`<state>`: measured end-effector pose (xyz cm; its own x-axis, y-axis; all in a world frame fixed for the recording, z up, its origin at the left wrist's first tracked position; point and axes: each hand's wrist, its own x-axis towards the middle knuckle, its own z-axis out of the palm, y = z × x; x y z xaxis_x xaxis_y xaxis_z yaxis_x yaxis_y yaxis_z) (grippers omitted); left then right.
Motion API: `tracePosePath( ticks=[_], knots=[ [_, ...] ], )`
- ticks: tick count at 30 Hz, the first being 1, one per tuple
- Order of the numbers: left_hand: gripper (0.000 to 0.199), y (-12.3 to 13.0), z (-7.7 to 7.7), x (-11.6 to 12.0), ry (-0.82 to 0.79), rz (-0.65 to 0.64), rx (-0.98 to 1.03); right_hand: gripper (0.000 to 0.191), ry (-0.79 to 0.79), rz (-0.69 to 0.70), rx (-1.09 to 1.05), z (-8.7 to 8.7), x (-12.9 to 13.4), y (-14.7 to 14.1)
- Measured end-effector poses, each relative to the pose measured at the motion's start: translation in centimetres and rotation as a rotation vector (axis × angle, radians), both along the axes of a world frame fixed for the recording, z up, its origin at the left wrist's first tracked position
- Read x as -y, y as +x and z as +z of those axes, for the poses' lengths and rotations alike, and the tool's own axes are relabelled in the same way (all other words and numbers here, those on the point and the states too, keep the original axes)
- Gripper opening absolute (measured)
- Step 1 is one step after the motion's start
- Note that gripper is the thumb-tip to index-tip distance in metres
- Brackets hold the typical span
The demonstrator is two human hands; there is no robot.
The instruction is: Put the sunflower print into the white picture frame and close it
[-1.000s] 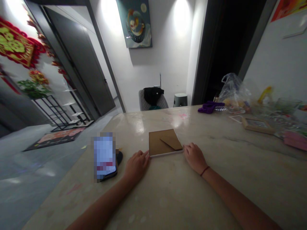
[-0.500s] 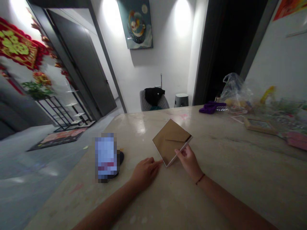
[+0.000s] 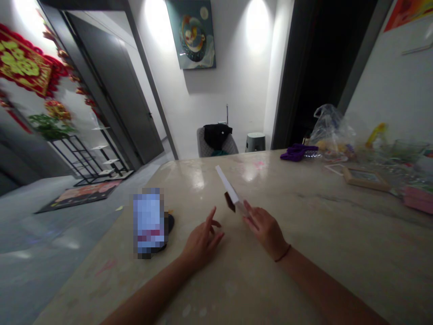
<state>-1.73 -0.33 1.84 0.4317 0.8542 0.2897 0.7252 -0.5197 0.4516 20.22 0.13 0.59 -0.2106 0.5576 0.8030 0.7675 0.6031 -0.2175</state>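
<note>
Edge-on to me, a white picture frame (image 3: 227,184) stands tilted above the table. Its brown stand flap (image 3: 230,202) sticks out from the back on the left side. My right hand (image 3: 269,229) grips the near end of the frame, thumb and fingers on either side of the edge. Just left of the frame, my left hand (image 3: 202,241) is apart from it, index finger raised and the other fingers spread, holding nothing. The frame's front cannot be seen from here.
A phone-like screen (image 3: 149,221), blurred out, stands at the left of the marble table (image 3: 243,284). To the right lie a purple cloth (image 3: 297,152), a wooden picture frame (image 3: 367,178), a clear plastic bag (image 3: 328,126) and a pink item (image 3: 419,198). Beyond the far edge is a chair (image 3: 203,143).
My right hand has turned the frame from its brown back facing me to edge-on. The left hand has drawn away from the frame's corner and spread its fingers.
</note>
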Motion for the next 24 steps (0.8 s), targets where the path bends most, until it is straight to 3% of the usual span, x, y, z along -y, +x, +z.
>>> tracePosePath(
  ticks=[3,6,12,16,18,24],
  knots=[
    [0.079,-0.4,-0.4,0.1,0.036,0.052,0.101,0.033,0.065,0.023,0.277,0.0,0.4,-0.7],
    [0.078,-0.5,-0.7,0.0,0.045,0.08,0.142,0.031,0.026,0.013,0.41,0.0,0.7,-1.5],
    [0.05,-0.3,-0.3,0.0,0.078,0.125,0.141,0.036,-0.21,0.016,0.288,-0.1,0.5,-1.0],
    [0.039,-0.3,-0.2,-0.2,0.076,0.181,0.141,0.056,-0.393,-0.179,0.175,-0.7,0.0,0.6],
    [0.04,-0.3,-0.2,-0.4,0.086,0.21,0.116,0.052,-0.486,-0.249,0.129,-0.9,-0.2,1.0],
    [0.047,-0.3,0.0,-1.2,0.095,0.369,-0.112,0.033,-0.603,-0.22,0.121,-0.1,-0.1,1.0]
  ],
)
